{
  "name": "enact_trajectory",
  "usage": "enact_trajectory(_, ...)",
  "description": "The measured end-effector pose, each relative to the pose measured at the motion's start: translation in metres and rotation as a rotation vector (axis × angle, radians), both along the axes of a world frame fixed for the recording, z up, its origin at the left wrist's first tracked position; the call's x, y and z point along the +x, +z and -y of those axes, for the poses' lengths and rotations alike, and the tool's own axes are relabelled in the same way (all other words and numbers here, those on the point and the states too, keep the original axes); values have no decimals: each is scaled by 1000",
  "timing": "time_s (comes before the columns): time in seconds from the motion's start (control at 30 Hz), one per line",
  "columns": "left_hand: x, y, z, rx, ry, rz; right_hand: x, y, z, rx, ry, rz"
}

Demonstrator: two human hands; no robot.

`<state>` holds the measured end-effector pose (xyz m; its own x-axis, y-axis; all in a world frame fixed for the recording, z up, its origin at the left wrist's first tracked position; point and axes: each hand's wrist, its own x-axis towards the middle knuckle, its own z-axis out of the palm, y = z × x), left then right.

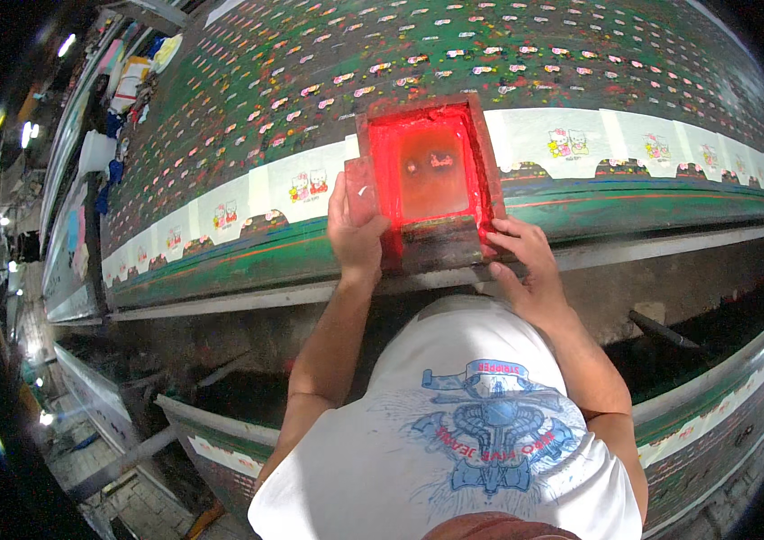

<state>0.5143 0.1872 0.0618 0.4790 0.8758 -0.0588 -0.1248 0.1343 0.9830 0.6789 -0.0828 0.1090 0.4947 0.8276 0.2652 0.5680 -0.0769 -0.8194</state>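
Head view, left fisheye of a side-by-side pair worn on the head. The camera looks steeply downward and forward, from above the wearer's white T-shirt with blue printed emblem (454, 414), which fills the lower centre at close range. The left hand (357, 220), right hand (530, 265) and red rectangular open-topped frame (490, 171) lie near mid-field, seen from above. Beyond, the long green-and-dark table (310, 243) recedes toward the upper edge, its straight sides bowed by the wide lens.
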Motion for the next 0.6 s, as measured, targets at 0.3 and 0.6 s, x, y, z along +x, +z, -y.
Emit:
enact_trajectory(0.3,0,3,5,-68,-3,65,-9,21,-37,-49,256,401)
enact_trajectory(0.6,1,-12,4,32,20,104,14,51,-79,-247,416,634)
